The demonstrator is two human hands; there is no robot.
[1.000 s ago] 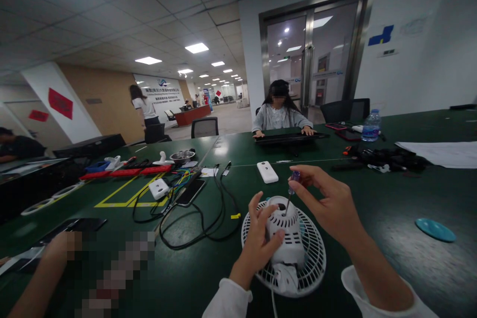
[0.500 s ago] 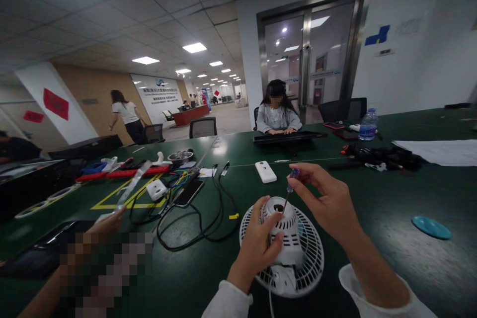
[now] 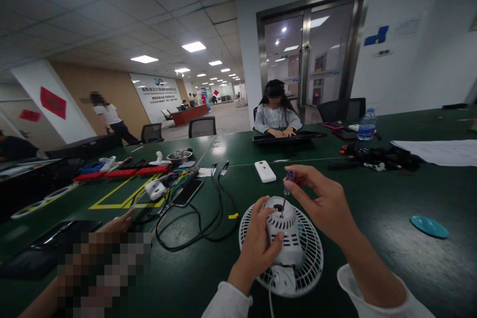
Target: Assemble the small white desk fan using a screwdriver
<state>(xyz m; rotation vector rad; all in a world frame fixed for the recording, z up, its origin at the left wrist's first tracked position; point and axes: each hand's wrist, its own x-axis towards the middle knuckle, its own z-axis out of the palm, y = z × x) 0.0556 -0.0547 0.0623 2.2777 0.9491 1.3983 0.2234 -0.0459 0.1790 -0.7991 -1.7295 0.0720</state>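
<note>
I am sitting at a dark green counter (image 3: 376,208). A small white fan (image 3: 311,258) is lying grille-down on it just in front of me, near the counter's edge, with its ribbed motor housing (image 3: 292,238) pointing up.

My left hand (image 3: 259,238) is closed around the left side of the housing, with the thumb pressing across its front. My right hand (image 3: 324,203) is pinching the purple top of a thin screwdriver (image 3: 285,193) between thumb and fingertips. The shaft is leaning slightly as its tip goes down into the round recess at the top of the housing.

I judge that I am working a screw at the back of the fan. The screw is hidden in the recess, so I cannot tell which way it is turning.

The next move seems to call for holding the tip seated and the shaft straight. It also calls for light downward pressure, with my left hand bracing the housing so the fan is not rocking on its round grille.

To my left, black cables (image 3: 201,231) are looping across the counter beside a phone (image 3: 189,192), and another person's hand (image 3: 119,222) is resting near them. A white remote (image 3: 265,171) is lying just beyond the fan, and a teal disc (image 3: 428,226) is lying well off to the right. Across the counter, a person (image 3: 278,115) is typing at a keyboard (image 3: 288,137).
</note>
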